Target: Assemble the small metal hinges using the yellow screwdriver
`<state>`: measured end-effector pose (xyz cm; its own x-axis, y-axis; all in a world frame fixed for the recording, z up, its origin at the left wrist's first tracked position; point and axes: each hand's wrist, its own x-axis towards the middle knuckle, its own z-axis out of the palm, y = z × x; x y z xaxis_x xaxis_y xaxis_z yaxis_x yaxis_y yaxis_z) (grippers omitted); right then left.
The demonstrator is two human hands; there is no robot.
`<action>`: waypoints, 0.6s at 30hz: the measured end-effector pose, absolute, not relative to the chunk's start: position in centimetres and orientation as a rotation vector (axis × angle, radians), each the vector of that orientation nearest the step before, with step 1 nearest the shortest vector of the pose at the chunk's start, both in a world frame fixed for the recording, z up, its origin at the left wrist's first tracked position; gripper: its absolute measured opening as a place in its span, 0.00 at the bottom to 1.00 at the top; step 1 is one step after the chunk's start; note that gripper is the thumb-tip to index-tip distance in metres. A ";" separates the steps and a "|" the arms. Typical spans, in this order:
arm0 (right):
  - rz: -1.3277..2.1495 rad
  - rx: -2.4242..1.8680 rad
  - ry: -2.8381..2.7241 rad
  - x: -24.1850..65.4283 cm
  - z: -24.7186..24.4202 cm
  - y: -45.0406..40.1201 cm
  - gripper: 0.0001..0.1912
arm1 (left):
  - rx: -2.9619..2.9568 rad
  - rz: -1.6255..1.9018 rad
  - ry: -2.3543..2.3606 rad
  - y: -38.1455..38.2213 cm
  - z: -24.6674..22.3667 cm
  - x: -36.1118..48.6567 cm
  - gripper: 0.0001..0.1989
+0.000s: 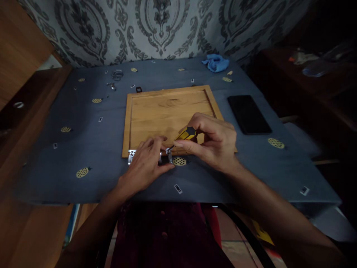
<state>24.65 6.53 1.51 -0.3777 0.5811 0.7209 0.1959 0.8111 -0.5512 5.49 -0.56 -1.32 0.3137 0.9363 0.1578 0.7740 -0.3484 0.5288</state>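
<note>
My right hand (214, 139) is closed round a yellow and black screwdriver (187, 134). Its shaft slants down to the left, and its tip meets a shiny metal hinge (169, 155) on the near edge of a wooden panel (167, 111). From the left, my left hand (149, 160) holds that hinge, with fingers on top of the panel and thumb at its near side. Beyond the left hand's far side shows another metal piece with holes (131, 155), on the panel's near left corner. The fingers partly cover both metal pieces.
A black phone or tablet (249, 114) lies right of the panel on the blue patterned cloth (106, 137). Behind are a blue crumpled cloth (216, 63), small metal parts (117, 74) and a small black piece (138, 89). Wooden furniture (30, 111) borders the left side.
</note>
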 end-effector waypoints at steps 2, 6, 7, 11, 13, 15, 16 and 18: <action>0.453 -0.593 -1.939 24.6 1.4 6.5 0.20 | 2.238 0.640 1.525 -0.6 -1.4 5.5 0.29; 0.419 -0.617 -1.916 24.3 1.3 6.3 0.21 | 2.231 0.640 1.532 -0.6 -1.4 5.5 0.29; 0.407 -0.617 -1.907 24.2 1.3 6.2 0.21 | 2.228 0.636 1.534 -0.6 -1.4 5.5 0.29; 0.393 -0.658 -1.894 24.0 1.3 5.9 0.21 | 2.221 0.624 1.541 -0.6 -1.2 5.5 0.28; 0.407 -0.688 -1.892 24.1 1.4 5.9 0.22 | 2.213 0.622 1.546 -0.5 -1.2 5.6 0.28; 0.440 -0.695 -1.884 24.1 1.5 5.9 0.21 | 2.203 0.620 1.550 -0.5 -1.2 5.6 0.29; 0.464 -0.690 -1.872 24.1 1.5 6.0 0.21 | 2.199 0.619 1.550 -0.5 -1.2 5.6 0.29; 0.523 -0.686 -1.837 24.0 1.5 6.1 0.21 | 2.194 0.622 1.546 -0.5 -1.2 5.6 0.30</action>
